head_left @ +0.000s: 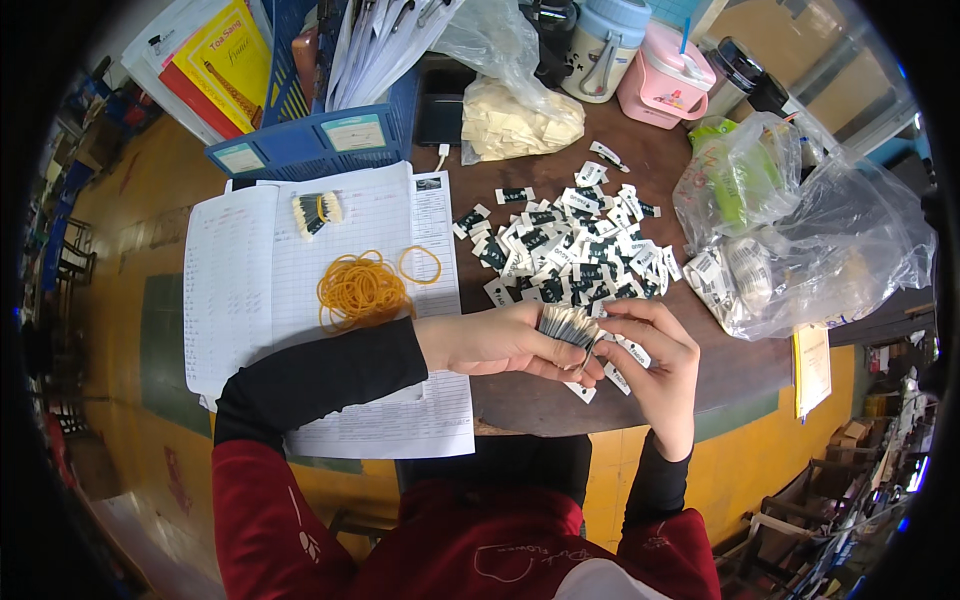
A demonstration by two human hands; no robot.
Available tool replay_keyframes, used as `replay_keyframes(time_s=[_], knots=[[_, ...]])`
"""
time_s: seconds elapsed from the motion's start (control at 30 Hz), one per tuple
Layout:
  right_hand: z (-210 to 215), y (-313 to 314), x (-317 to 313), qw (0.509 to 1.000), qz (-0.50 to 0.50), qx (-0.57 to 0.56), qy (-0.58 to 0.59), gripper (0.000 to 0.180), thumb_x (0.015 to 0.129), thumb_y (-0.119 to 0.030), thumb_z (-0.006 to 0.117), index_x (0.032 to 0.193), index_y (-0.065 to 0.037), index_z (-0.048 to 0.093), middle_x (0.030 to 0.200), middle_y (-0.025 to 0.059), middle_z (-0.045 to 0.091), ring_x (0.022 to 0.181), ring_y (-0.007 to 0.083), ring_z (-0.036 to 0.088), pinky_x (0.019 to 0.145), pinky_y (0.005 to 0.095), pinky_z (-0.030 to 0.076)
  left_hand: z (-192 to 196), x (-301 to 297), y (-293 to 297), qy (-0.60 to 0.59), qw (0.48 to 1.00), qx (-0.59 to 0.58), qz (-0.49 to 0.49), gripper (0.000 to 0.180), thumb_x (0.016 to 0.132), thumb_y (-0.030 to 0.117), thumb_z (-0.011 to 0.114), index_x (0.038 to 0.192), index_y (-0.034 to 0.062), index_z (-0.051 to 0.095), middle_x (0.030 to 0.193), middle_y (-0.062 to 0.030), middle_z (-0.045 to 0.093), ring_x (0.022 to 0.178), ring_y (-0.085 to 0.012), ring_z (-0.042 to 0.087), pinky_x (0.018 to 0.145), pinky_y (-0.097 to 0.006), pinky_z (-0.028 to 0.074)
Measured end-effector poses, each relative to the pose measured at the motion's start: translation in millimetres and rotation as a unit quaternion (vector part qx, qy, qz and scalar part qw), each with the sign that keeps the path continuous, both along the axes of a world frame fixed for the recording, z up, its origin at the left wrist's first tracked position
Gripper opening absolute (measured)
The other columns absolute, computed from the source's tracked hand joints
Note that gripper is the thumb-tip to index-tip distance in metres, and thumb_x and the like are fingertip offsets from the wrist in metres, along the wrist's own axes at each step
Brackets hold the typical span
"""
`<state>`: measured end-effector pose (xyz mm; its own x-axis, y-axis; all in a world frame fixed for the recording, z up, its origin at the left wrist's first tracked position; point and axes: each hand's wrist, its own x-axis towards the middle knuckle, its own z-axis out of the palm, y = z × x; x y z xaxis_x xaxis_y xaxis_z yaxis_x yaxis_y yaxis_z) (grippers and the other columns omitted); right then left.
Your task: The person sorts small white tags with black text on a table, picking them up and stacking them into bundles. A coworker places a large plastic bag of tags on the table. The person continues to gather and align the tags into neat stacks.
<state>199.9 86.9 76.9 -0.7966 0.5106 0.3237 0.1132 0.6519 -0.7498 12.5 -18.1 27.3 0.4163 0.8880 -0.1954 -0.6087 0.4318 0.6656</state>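
Observation:
A thick stack of small fabric labels point(568, 324), seen edge-on, is gripped in my left hand point(500, 342), with the thumb across its near side. Fingers of my right hand point(662, 352) are curled and pinch at the stack's right end. Just beyond my hands spreads a loose heap of black and white labels point(570, 240), some face up and some overlapping. A few more labels lie under and beside my right hand. On the papers to the left sit a pile of yellow-orange rubber bands point(360, 290) and a banded bundle of labels point(317, 214).
Ruled papers point(230, 260) cover the table's left side. Behind stand a blue file rack point(350, 130), a bag of cream-coloured pieces point(520, 120), a light-blue-lidded flask point(603, 50) and a pink container point(665, 75). Clear plastic bags point(800, 250) overhang the right edge.

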Motion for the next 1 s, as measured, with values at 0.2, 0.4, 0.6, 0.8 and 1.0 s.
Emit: replay_keyframes(time_s=[0.2, 0.4, 0.6, 0.8, 1.0], knots=[[-4, -3, 3, 0.999, -0.018, 0.026, 0.004, 0.02, 0.074, 0.002, 0.076, 0.093, -0.004, 0.075, 0.103, 0.0074, 0.069, 0.089, 0.0204, 0.065, 0.075, 0.0301, 0.051, -3, 1, 0, -0.002, 1.0, 0.004, 0.019, 0.035, 0.095, 0.012, 0.065, 0.126, 0.0027, 0.053, 0.119, -0.0128, 0.064, 0.114, -0.0238, 0.063, 0.099, -0.034, 0.053], [-5, -6, 1, 0.996, -0.056, 0.054, 0.035, 0.021, 0.073, 0.003, 0.076, 0.093, -0.003, 0.075, 0.102, 0.0076, 0.071, 0.088, 0.0199, 0.065, 0.076, 0.03, 0.051, 0, 1, 1, -0.007, 1.0, -0.001, 0.029, 0.033, 0.098, 0.012, 0.06, 0.128, 0.0022, 0.052, 0.12, -0.0137, 0.063, 0.116, -0.0241, 0.062, 0.101, -0.035, 0.052], [-7, -5, 3, 0.973, -0.147, 0.134, 0.12, 0.017, 0.071, 0.005, 0.076, 0.086, -0.002, 0.073, 0.1, 0.0081, 0.07, 0.087, 0.0227, 0.062, 0.076, 0.0325, 0.049, 4, -1, 3, 0.001, 0.998, -0.029, 0.061, 0.036, 0.099, 0.014, 0.058, 0.131, 0.0002, 0.05, 0.124, -0.0168, 0.061, 0.118, -0.0262, 0.061, 0.101, -0.034, 0.052], [-20, -17, -13, 0.93, -0.157, 0.315, 0.108, 0.015, 0.069, -0.002, 0.078, 0.079, -0.008, 0.069, 0.103, 0.0058, 0.068, 0.092, 0.0269, 0.058, 0.082, 0.0365, 0.044, 2, 1, 3, -0.041, 0.99, -0.044, 0.129, 0.037, 0.098, 0.012, 0.06, 0.133, 0.0031, 0.049, 0.127, -0.0121, 0.059, 0.12, -0.0233, 0.059, 0.103, -0.036, 0.051], [-31, -24, -17, 0.942, -0.128, 0.293, 0.101, 0.021, 0.065, -0.001, 0.077, 0.084, -0.008, 0.071, 0.109, 0.0054, 0.067, 0.097, 0.0271, 0.058, 0.083, 0.0362, 0.044, -1, 2, 3, -0.047, 0.988, -0.022, 0.146, 0.038, 0.098, 0.012, 0.059, 0.134, 0.0054, 0.048, 0.127, -0.0069, 0.057, 0.118, -0.0185, 0.058, 0.103, -0.037, 0.051]])
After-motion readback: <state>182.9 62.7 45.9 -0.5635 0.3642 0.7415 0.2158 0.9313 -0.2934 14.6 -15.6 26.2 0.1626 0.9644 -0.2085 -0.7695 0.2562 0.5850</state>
